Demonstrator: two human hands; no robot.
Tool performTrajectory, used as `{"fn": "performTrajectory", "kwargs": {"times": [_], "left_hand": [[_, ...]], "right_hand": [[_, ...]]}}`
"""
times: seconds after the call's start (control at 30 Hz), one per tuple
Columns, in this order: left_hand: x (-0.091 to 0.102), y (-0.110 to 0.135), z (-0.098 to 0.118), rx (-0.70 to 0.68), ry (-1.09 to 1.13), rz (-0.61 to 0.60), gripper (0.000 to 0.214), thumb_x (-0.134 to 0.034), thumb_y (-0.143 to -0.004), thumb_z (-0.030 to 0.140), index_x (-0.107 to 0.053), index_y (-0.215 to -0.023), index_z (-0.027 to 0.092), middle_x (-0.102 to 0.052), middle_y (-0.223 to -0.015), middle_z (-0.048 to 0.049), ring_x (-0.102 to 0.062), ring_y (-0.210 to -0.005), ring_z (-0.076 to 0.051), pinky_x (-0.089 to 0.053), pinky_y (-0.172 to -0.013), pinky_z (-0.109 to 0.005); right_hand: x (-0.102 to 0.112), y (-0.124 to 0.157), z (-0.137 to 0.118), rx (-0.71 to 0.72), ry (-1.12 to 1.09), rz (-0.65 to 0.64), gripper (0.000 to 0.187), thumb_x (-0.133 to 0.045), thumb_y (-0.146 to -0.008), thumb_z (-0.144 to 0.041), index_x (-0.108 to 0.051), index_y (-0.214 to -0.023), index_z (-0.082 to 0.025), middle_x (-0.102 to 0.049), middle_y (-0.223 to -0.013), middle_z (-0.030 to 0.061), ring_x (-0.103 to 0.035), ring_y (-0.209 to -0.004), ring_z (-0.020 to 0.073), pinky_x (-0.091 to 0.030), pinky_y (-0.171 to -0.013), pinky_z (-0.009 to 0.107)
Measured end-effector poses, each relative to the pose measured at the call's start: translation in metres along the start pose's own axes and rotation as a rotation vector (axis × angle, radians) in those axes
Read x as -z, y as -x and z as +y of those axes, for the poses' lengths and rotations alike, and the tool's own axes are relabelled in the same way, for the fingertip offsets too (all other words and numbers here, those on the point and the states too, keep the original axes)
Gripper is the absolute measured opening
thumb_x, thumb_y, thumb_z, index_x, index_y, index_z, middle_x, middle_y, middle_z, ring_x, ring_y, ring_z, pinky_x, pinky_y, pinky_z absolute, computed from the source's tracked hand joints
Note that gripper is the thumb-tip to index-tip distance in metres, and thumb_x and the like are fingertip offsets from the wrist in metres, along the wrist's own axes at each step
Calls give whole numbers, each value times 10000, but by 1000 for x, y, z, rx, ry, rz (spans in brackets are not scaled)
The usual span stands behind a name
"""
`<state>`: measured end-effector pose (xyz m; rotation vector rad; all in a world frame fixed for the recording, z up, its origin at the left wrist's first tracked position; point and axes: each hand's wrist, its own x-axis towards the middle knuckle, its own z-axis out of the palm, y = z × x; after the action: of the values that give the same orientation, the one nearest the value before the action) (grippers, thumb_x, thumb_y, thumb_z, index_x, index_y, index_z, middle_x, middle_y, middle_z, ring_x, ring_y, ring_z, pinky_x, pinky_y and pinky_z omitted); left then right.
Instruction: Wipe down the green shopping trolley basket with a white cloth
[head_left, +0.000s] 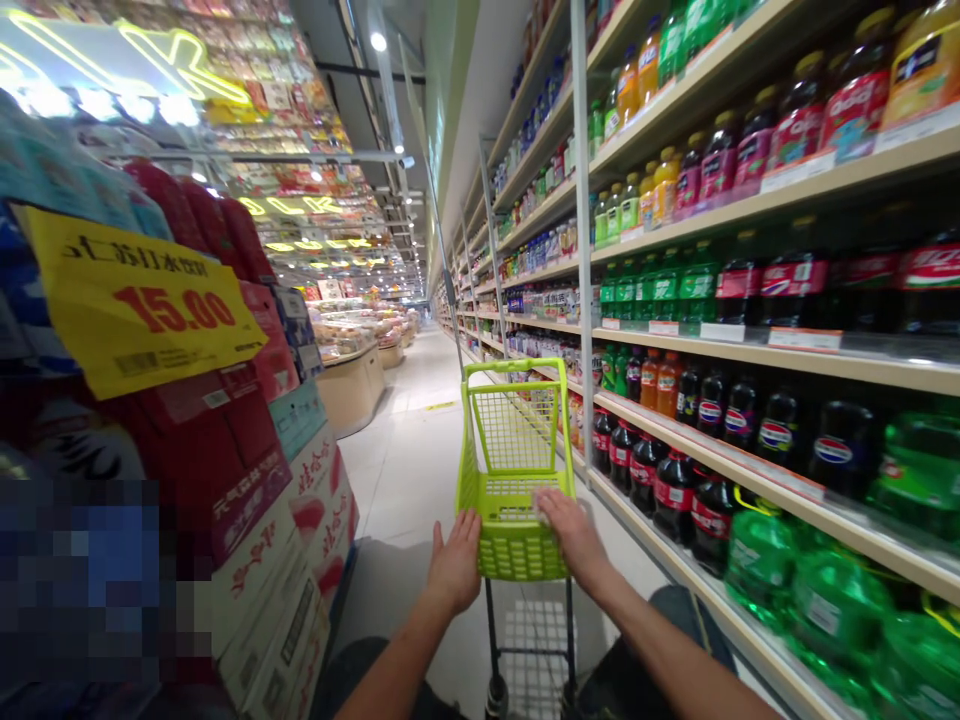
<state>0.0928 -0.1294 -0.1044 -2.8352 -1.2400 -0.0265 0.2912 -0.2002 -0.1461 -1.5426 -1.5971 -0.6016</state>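
A lime-green shopping cart (520, 560) with a slatted plastic basket stands upright in the aisle in front of me. My left hand (456, 562) lies against the basket's near left side, fingers stretched out and thumb apart. Over the right rim reaches my right hand (571, 532), its fingers extended into the basket's near end. Its fingertips look pale and blurred, and I cannot make out anything in them. The basket's visible floor shows only slots. Below it are dark metal legs (491, 620) and a light lower grid (534, 640).
Tall shelves (750, 355) of bottled drinks run along the right, close to the cart. On the left, stacked drink cartons (262, 590) carry a yellow price sign (150, 300). Farther along stand wooden display bins (349, 390) beside the pale aisle floor (412, 450).
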Motion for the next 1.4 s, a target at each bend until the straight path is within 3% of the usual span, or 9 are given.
{"fn": "performTrajectory", "kwargs": {"times": [0.1, 0.3, 0.47, 0.6, 0.73, 0.87, 0.93, 1.17, 1.4], "left_hand": [[0, 0, 4, 17, 30, -12, 768, -361, -616, 131, -170, -1360, 107, -127, -1451, -60, -59, -1334, -193, -12, -1054, -501], [12, -3, 33, -25, 184, 70, 760, -345, -647, 121, -119, -1372, 140, -125, -1455, -25, -81, -1332, -168, -46, -1073, -454], [13, -11, 63, -124, 271, 121, 706, -415, -698, 171, -166, -1357, 224, -126, -1458, -17, -134, -1323, -189, -100, -1058, -488], [5, -23, 79, -184, 237, 191, 458, -407, -787, 203, -388, -1240, 264, -303, -1401, -46, -296, -1259, -183, -176, -1046, -430], [4, -24, 53, -211, 223, 233, 346, -316, -852, 177, -497, -1118, 305, -502, -1259, 0, -418, -1172, -138, -123, -1063, -415], [9, -13, 9, -37, 216, 285, 400, -327, -814, 96, -516, -1108, 290, -493, -1274, 3, -431, -1172, -148, -63, -1067, -467], [10, -11, 10, -22, 258, 311, 419, -331, -795, 71, -524, -1107, 274, -503, -1262, -15, -446, -1163, -160, -71, -1061, -492], [12, -25, 71, -303, 375, 287, 323, -362, -841, 152, -572, -1037, 301, -527, -1236, -21, -491, -1119, -151, -4, -1063, -499], [23, -13, 13, -64, 289, 272, 340, -357, -800, 111, -586, -1008, 254, -576, -1177, -41, -509, -1096, -190, -39, -1035, -557]], "right_hand": [[1, 2, 12, -99, 7, 44, 476, -339, -757, -5, -541, -1152, -175, -566, -1166, 98, -496, -1105, 213, -423, -919, 437], [-47, -6, -44, -204, -141, 14, 588, -347, -655, 0, -474, -1218, -118, -510, -1223, 147, -438, -1163, 244, -390, -944, 454], [-20, 4, -25, -166, -246, -74, 786, -355, -582, -33, -241, -1351, -146, -480, -1266, 101, -465, -1137, 219, -382, -951, 438], [-3, 20, 7, -260, -58, 46, 711, -346, -612, -32, -332, -1308, -176, -509, -1236, 87, -449, -1151, 232, -353, -965, 446], [-2, 30, 19, -178, 0, 2, 686, -324, -605, -6, -399, -1266, -174, -517, -1226, 80, -410, -1186, 233, -342, -970, 470], [-2, 33, 17, -187, -69, 1, 680, -319, -606, -10, -393, -1268, -150, -490, -1251, 88, -409, -1188, 193, -359, -981, 424], [-4, 31, 14, -234, -105, 32, 661, -306, -615, -12, -402, -1259, -129, -480, -1258, 98, -406, -1190, 178, -368, -980, 400], [2, 12, 11, -481, -16, -71, 452, -350, -748, -141, -525, -1164, -124, -454, -1279, 132, -363, -1221, 250, -317, -991, 449], [6, 5, 2, -600, -107, -195, 435, -323, -808, -228, -518, -1176, -101, -426, -1303, 144, -383, -1213, 224, -354, -969, 351]]}}
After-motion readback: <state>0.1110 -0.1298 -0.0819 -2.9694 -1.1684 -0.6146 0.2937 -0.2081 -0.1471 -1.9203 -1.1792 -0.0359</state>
